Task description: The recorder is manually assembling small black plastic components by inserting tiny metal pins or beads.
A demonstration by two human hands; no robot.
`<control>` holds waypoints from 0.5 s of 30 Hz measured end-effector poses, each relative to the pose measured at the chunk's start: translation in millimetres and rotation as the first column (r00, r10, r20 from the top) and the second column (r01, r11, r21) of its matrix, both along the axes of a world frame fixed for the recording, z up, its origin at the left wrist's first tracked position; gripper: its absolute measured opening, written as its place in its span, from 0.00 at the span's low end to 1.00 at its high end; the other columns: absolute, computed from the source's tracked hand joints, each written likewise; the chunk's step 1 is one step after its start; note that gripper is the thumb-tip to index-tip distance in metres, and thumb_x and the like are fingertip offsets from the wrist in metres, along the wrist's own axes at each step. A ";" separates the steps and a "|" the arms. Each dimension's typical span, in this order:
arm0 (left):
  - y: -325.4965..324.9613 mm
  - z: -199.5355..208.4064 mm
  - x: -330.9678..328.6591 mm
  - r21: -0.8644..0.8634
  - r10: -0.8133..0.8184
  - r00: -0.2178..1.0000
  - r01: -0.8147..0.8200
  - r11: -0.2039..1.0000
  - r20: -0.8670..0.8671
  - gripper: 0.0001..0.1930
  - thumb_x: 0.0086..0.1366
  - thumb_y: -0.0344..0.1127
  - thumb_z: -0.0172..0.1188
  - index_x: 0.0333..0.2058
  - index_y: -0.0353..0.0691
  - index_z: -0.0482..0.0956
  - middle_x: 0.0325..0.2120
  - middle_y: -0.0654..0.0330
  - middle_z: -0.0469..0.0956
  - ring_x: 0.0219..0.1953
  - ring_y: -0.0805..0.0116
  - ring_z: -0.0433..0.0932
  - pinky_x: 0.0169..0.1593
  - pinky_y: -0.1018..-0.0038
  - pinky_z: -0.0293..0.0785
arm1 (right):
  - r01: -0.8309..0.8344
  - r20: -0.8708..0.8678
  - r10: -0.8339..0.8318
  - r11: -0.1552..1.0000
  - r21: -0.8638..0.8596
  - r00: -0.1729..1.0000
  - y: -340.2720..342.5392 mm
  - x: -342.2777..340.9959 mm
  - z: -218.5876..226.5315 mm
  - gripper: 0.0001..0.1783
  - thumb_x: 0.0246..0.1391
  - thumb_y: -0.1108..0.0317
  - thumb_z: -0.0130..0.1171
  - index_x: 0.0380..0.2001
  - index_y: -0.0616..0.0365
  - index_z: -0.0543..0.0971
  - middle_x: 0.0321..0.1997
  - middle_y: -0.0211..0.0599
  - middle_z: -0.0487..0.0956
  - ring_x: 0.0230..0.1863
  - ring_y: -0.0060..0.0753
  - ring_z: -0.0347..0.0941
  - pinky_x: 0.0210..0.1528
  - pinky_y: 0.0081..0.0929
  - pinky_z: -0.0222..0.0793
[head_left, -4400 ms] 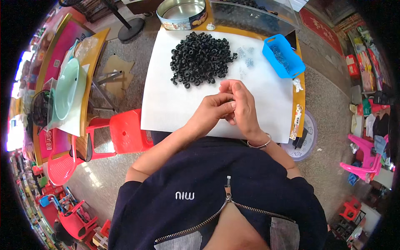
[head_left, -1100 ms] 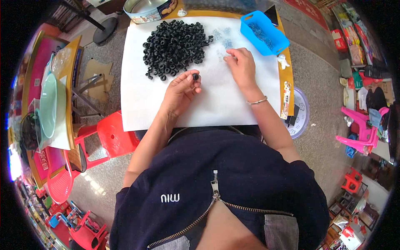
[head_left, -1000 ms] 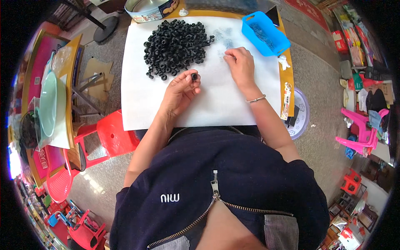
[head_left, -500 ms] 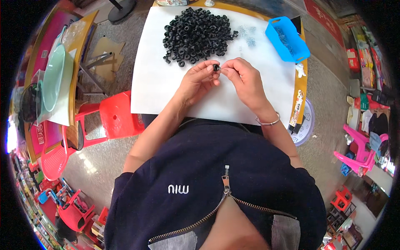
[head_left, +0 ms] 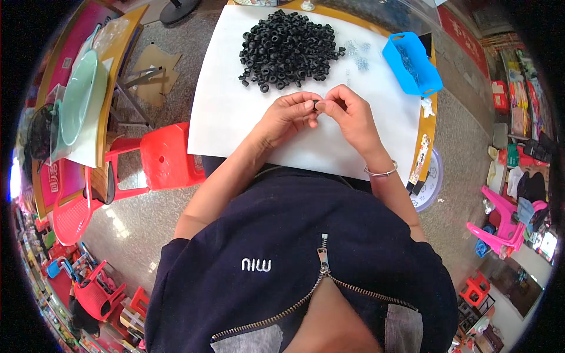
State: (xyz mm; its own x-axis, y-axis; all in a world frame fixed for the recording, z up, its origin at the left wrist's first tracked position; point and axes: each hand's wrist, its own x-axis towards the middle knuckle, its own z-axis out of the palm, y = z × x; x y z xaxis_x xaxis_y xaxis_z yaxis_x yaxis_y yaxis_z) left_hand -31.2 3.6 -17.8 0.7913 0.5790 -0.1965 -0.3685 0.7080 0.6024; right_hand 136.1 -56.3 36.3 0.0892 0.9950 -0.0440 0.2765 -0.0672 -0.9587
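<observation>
My left hand (head_left: 288,119) pinches a small black ring-shaped part (head_left: 316,105) between thumb and forefinger, over the near half of the white tabletop (head_left: 235,126). Against its other side presses my right hand (head_left: 351,119), thumb and forefinger closed; whatever those fingertips hold is hidden. Just beyond the hands lies a large pile of similar black parts (head_left: 288,50). Tiny clear pieces (head_left: 362,63) are scattered in small groups to the right of the pile.
A blue plastic basket (head_left: 432,79) with small clear pieces inside stands at the table's right edge. A red stool (head_left: 168,156) is at the left, near a side table bearing a green basin (head_left: 82,97). A lilac basin (head_left: 432,182) sits low at the right.
My fingertips have come together over the black part, which shows less now. The whole view has shifted slightly, with the table sitting a little farther right.
</observation>
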 end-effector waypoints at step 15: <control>0.9 -3.6 -0.6 -0.068 0.063 0.994 -0.057 0.996 0.086 0.15 0.63 0.37 0.57 0.44 0.35 0.73 0.32 0.60 0.75 0.31 0.73 0.74 0.36 0.78 0.72 | 0.110 0.108 -0.127 0.983 0.150 0.986 -3.9 -9.5 6.2 0.06 0.54 0.70 0.57 0.30 0.62 0.75 0.27 0.34 0.76 0.26 0.22 0.70 0.30 0.22 0.66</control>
State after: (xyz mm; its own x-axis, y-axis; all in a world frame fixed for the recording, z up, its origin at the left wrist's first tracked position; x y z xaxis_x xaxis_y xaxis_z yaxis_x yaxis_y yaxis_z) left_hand -31.8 4.5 -21.4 0.7715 0.6141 -0.1665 -0.4610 0.7198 0.5190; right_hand 126.6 -60.2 42.4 0.2030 0.9724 0.1153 0.3847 0.0291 -0.9226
